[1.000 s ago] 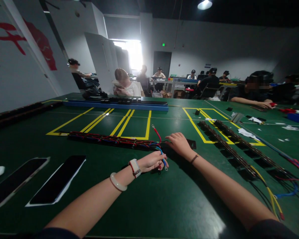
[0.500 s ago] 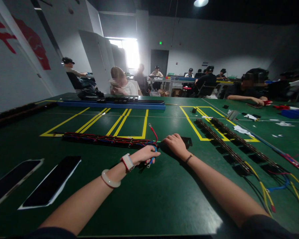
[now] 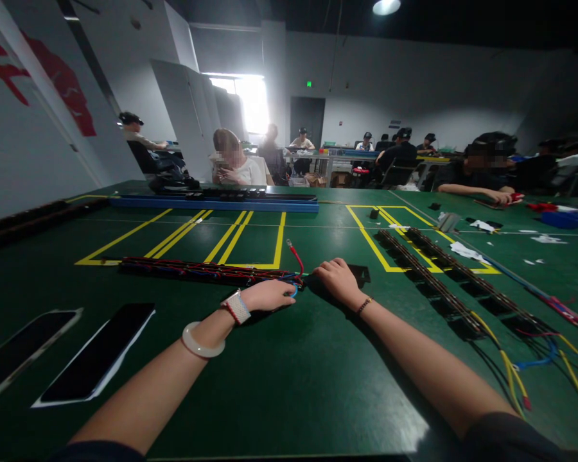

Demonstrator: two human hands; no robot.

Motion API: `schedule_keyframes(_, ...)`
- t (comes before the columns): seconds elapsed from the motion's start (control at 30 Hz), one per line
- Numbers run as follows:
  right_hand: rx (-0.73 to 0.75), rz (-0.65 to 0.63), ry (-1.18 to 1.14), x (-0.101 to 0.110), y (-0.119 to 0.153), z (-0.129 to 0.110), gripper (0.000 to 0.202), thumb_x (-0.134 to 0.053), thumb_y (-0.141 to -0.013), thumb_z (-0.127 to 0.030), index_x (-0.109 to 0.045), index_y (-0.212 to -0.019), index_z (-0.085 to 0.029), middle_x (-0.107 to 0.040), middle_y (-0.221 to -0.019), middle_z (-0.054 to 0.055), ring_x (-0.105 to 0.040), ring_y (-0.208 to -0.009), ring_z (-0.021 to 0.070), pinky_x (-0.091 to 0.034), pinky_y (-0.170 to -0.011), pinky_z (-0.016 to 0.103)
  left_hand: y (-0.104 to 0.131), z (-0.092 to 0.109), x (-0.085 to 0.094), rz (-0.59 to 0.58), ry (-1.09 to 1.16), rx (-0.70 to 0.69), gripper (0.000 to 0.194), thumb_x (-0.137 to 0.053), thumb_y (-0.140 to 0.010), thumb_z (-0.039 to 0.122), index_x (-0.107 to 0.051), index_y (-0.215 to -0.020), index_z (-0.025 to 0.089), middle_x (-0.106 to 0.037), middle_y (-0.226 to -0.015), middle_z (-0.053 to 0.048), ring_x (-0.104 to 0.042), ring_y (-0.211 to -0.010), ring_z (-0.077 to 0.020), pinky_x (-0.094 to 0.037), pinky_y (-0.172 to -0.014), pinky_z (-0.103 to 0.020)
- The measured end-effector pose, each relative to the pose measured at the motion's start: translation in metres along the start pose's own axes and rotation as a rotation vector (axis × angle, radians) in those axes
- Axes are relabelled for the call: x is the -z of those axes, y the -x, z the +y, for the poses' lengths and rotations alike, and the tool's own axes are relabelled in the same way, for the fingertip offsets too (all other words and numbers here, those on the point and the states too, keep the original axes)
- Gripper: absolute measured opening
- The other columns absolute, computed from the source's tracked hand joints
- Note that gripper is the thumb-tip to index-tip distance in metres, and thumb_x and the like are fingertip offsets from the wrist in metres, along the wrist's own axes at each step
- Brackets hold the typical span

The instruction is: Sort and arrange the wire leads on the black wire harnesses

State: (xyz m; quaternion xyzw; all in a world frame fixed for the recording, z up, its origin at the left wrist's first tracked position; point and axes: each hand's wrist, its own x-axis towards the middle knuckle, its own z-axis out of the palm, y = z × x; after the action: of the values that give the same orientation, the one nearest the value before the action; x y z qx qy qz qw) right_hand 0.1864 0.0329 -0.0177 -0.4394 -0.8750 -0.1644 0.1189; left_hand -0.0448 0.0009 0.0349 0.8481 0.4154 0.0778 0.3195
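wired black strip (image 3: pixel 197 272): on tabletop (image 3: pixel 318 378) | left grip (image 3: pixel 268 296): beside strip's right end, loosely curled at blue cable (image 3: pixel 295 291), hold unclear | right grip (image 3: pixel 337 279): past that end, fingers bent, cannot tell hold | risk: could snag raised red cable (image 3: pixel 297 258) by careless lifting, straining wiring

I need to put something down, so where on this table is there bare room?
The largest bare patch of green tabletop lies between the left forearm and right forearm. A smaller one lies beyond the right hand, between the yellow tape outlines. It is crowded at right, with dark strips and yellow cables, and around the left hand, by the wired strip.
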Motion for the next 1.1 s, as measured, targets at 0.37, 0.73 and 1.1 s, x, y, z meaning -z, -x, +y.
schedule_keyframes(0.37,-0.04,0.143,-0.165,0.023,-0.009,-0.015,0.039,-0.041,-0.091,-0.013,-0.05,-0.129,-0.017,-0.052,-0.13,0.012,-0.047,-0.116,0.0212,-0.032,-0.099,0.037,-0.011,-0.007,-0.02,-0.204,0.622,0.26,0.04,-0.056,-0.077,0.053,-0.054,-0.078,0.014,-0.059,-0.055,0.0,-0.049,-0.04,-0.0088,-0.035,-0.042,-0.02)
schedule_keyframes(0.73,0.317,0.094,-0.01,0.047,-0.012,-0.023,0.042,-0.042,-0.089,-0.008,-0.051,-0.129,-0.018,-0.037,-0.145,0.007,-0.023,-0.138,0.0233,-0.022,-0.112,0.048,-0.012,-0.008,-0.032,-0.226,0.974,0.319,0.036,-0.075,-0.067,0.038,-0.054,-0.079,0.011,-0.068,-0.074,-0.008,-0.062,-0.057,-0.0113,-0.047,-0.056,-0.023)
schedule_keyframes(1.1,0.195,-0.277,-0.044,0.041,-0.013,-0.02,0.023,-0.053,-0.086,-0.01,-0.071,-0.098,-0.019,-0.065,-0.082,0.008,-0.059,-0.076,0.0168,-0.041,-0.073,0.028,-0.014,-0.01,-0.037,-0.213,1.099,0.323,0.032,-0.074,-0.07,0.034,-0.056,-0.081,0.01,-0.068,-0.073,-0.007,-0.064,-0.059,-0.0119,-0.05,-0.062,-0.024)
